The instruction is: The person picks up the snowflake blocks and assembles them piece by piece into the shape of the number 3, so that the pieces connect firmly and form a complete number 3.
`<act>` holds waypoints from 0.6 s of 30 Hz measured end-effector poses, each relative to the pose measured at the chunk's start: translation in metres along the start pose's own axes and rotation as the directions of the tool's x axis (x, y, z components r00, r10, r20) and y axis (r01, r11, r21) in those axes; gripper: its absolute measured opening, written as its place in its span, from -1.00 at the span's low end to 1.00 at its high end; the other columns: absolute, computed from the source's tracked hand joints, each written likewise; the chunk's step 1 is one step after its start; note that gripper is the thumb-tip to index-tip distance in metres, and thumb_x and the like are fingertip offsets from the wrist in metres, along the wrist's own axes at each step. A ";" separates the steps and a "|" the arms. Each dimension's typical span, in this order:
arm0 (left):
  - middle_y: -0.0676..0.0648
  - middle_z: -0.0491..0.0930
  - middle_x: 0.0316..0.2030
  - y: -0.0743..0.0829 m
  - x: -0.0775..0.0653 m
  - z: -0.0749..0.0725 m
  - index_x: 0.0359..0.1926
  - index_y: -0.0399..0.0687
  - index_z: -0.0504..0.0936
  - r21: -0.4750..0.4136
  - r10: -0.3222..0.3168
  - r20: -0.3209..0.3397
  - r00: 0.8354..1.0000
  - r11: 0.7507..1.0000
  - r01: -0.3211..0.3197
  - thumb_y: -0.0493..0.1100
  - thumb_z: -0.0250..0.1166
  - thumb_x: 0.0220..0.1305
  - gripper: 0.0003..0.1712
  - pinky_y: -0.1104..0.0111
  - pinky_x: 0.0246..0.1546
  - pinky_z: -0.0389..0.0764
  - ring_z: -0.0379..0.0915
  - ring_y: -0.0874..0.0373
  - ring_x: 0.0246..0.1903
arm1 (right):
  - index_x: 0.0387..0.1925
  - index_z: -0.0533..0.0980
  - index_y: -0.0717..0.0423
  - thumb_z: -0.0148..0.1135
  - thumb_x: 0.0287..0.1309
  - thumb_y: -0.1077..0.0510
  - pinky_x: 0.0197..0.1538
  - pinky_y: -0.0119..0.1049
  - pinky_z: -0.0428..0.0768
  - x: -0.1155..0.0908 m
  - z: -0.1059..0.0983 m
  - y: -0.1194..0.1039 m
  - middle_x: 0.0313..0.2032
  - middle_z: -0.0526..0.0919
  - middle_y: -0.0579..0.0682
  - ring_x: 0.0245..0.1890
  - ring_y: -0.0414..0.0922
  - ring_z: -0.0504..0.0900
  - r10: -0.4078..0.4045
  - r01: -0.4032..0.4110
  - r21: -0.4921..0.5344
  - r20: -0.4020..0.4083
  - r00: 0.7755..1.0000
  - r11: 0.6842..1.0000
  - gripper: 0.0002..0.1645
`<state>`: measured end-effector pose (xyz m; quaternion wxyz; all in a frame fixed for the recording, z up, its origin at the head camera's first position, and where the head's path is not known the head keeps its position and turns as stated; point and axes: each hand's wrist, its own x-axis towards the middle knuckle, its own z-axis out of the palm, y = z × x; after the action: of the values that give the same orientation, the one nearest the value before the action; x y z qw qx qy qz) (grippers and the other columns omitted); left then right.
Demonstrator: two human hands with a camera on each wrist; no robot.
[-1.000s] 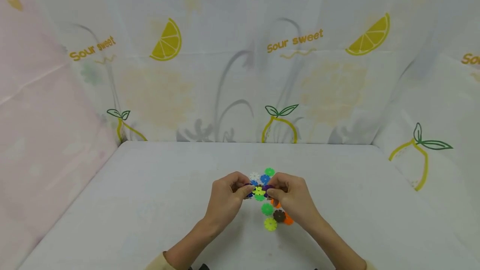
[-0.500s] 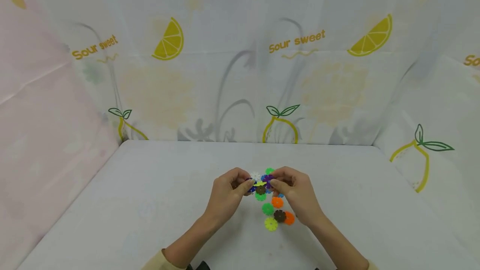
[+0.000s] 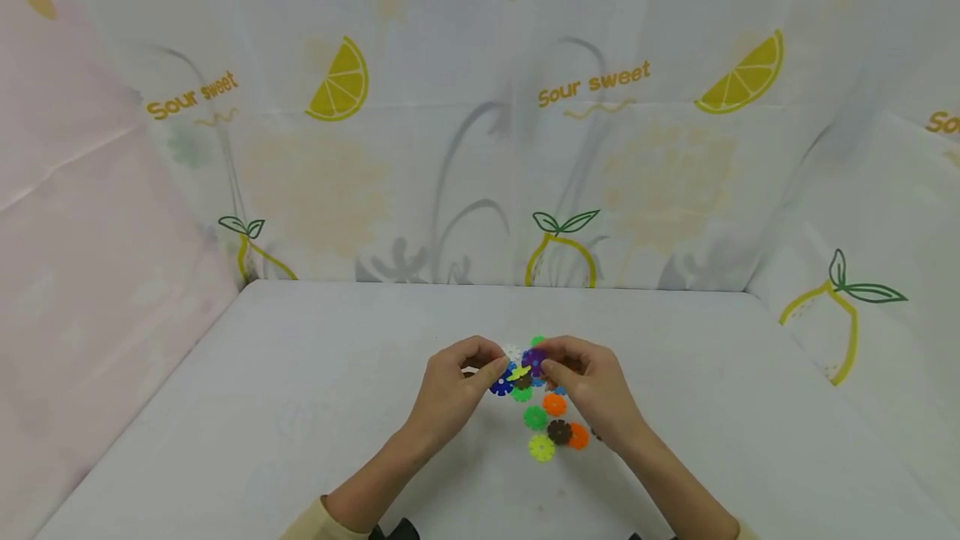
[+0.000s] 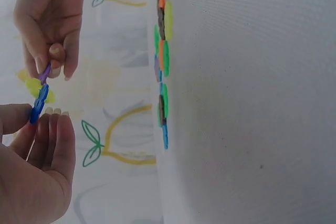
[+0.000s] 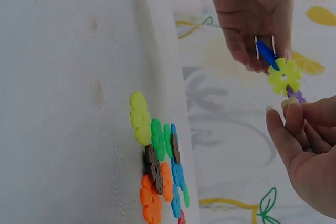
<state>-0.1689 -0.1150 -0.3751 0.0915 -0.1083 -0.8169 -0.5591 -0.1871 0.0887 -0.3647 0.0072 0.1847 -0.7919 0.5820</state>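
Three notched plastic snowflake discs are joined in a row above the table: a dark blue disc, a yellow disc and a purple disc. My left hand pinches the blue one between thumb and fingertips. At the other end, my right hand pinches the purple one. Seen from the right wrist, the yellow disc sits edge-slotted between the two, with no finger on it. My right fingertips hide part of the purple disc.
Loose snowflake discs lie on the white table under and in front of my hands, among them a green disc, a brown disc, an orange disc and a yellow-green disc. A lemon-printed cloth hangs behind.
Both hands have risen slightly, the right one more. The joined discs have turned, so the yellow one now looks tilted and narrower. More of the blue disc shows below my left thumb.
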 end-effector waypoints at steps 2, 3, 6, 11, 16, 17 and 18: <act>0.10 0.67 -0.32 0.000 0.001 0.000 -0.23 0.07 0.68 0.012 0.001 0.007 1.000 1.000 -0.001 -0.05 0.30 0.35 -0.90 0.41 -0.18 0.62 0.56 0.21 -0.28 | -0.06 0.63 0.20 0.22 0.30 0.28 -0.22 -0.32 0.70 0.000 0.000 0.001 -0.30 0.69 0.13 -0.39 -0.04 0.67 0.001 -0.001 -0.001 0.007 1.000 1.000 -0.79; 0.10 0.67 -0.32 -0.001 0.001 0.000 -0.23 0.06 0.68 0.016 0.004 0.016 1.000 1.000 -0.004 -0.04 0.30 0.34 -0.89 0.41 -0.17 0.62 0.56 0.21 -0.28 | -0.07 0.63 0.18 0.22 0.30 0.28 -0.22 -0.31 0.70 0.000 0.000 0.001 -0.31 0.69 0.12 -0.38 -0.01 0.67 0.002 -0.002 0.000 0.011 1.000 1.000 -0.80; 0.12 0.68 -0.30 -0.002 0.001 0.001 -0.23 0.08 0.70 0.021 0.001 0.049 0.999 1.000 -0.002 -0.01 0.31 0.33 -0.87 0.40 -0.14 0.62 0.57 0.23 -0.25 | -0.09 0.61 0.13 0.23 0.29 0.29 -0.21 -0.29 0.71 0.000 0.001 0.002 -0.35 0.69 0.11 -0.37 0.09 0.69 0.012 -0.012 0.010 0.025 1.000 1.000 -0.82; 0.14 0.70 -0.30 -0.003 0.001 0.003 -0.24 0.13 0.71 0.014 -0.001 0.102 0.995 1.000 0.000 0.07 0.32 0.32 -0.83 0.41 -0.10 0.63 0.60 0.27 -0.25 | -0.15 0.58 0.13 0.24 0.27 0.30 -0.22 -0.24 0.72 -0.001 0.003 0.004 -0.35 0.71 0.11 -0.38 0.04 0.70 -0.016 0.015 0.024 0.054 0.998 1.000 -0.87; 0.17 0.70 -0.32 -0.003 0.000 0.005 -0.25 0.14 0.72 0.013 0.003 0.098 0.995 1.000 -0.004 0.06 0.33 0.31 -0.84 0.44 -0.13 0.63 0.61 0.29 -0.28 | -0.20 0.57 0.14 0.25 0.28 0.27 -0.24 -0.24 0.71 -0.002 0.003 0.004 -0.36 0.72 0.11 -0.43 -0.08 0.68 -0.057 0.055 0.029 0.088 0.994 0.998 -0.93; 0.16 0.70 -0.32 -0.003 0.000 0.005 -0.26 0.13 0.73 0.013 0.007 0.095 0.995 1.000 -0.008 0.05 0.33 0.31 -0.84 0.44 -0.14 0.63 0.61 0.29 -0.29 | -0.20 0.57 0.15 0.25 0.28 0.26 -0.24 -0.23 0.71 -0.002 0.003 0.004 -0.35 0.73 0.12 -0.44 -0.08 0.68 -0.061 0.058 0.030 0.094 0.994 0.998 -0.93; 0.16 0.70 -0.33 -0.003 0.000 0.005 -0.26 0.12 0.73 0.011 0.009 0.092 0.996 1.000 -0.010 0.05 0.32 0.32 -0.83 0.45 -0.15 0.63 0.61 0.29 -0.29 | -0.20 0.57 0.15 0.25 0.28 0.26 -0.24 -0.24 0.71 -0.002 0.003 0.004 -0.35 0.73 0.13 -0.44 -0.08 0.68 -0.064 0.061 0.032 0.099 0.993 0.998 -0.93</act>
<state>-0.1695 -0.1116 -0.3796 0.0572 -0.1375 -0.8229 -0.5484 -0.1863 0.0878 -0.3701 -0.0169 0.2384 -0.7766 0.5829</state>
